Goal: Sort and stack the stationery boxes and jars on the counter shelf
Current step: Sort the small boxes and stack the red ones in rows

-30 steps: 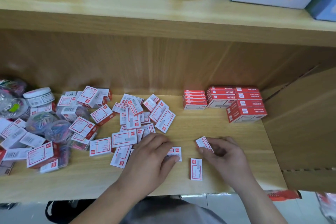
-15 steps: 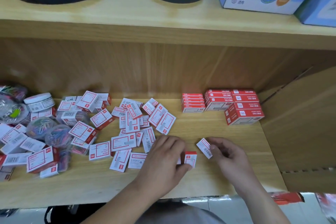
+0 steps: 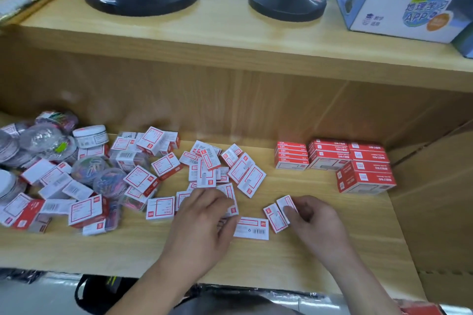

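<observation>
Since earlier, a second box [image 3: 274,217] lies beside the likely light, stiff small box [image 3: 285,205] pinched edgewise by right grip [image 3: 314,220]; left grip [image 3: 202,220] has unclear hold.

Left hand [image 3: 204,220] lay palm down, fingers bent, tips partly hidden; grip not discernible. Right hand [image 3: 314,220] sat just beside it, thumb and fingers pinching a small box [image 3: 282,202]. Forearms angled inward.

bare shelf [image 3: 302,184] lane between scattered boxes [image 3: 245,174] and red stacks [image 3: 330,158]; jars [image 3: 89,136] crowd left.
</observation>
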Action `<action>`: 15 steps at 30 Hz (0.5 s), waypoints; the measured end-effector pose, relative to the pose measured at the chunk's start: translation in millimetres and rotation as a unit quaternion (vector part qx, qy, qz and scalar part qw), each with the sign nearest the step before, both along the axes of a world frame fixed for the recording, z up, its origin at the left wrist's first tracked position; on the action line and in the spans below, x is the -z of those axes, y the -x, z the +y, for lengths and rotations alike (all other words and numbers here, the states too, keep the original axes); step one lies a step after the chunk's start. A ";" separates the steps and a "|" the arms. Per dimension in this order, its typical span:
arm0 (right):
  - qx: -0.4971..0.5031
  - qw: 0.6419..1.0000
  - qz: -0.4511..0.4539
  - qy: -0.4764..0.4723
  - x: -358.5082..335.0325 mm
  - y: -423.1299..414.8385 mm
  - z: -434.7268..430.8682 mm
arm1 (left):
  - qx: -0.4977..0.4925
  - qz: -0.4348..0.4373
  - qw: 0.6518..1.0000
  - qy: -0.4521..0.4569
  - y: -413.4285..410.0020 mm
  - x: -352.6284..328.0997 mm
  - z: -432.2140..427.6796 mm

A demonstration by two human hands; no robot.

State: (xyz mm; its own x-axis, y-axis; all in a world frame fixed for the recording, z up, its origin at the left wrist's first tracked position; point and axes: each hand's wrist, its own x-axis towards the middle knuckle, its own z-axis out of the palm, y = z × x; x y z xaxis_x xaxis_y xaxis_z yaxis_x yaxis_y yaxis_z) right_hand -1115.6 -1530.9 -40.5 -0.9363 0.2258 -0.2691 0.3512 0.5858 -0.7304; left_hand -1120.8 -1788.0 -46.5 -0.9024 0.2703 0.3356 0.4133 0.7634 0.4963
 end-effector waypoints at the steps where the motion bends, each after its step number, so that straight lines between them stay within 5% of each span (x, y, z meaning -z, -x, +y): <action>1: -0.009 1.000 0.006 0.004 -0.6 4.1 -3.3 | -0.011 0.004 1.000 -0.002 -4.5 1.5 -7.3; 15: -0.106 0.989 0.102 0.013 -11.0 20.8 -48.0 | -0.058 -0.024 0.997 -0.039 -23.7 4.3 -26.4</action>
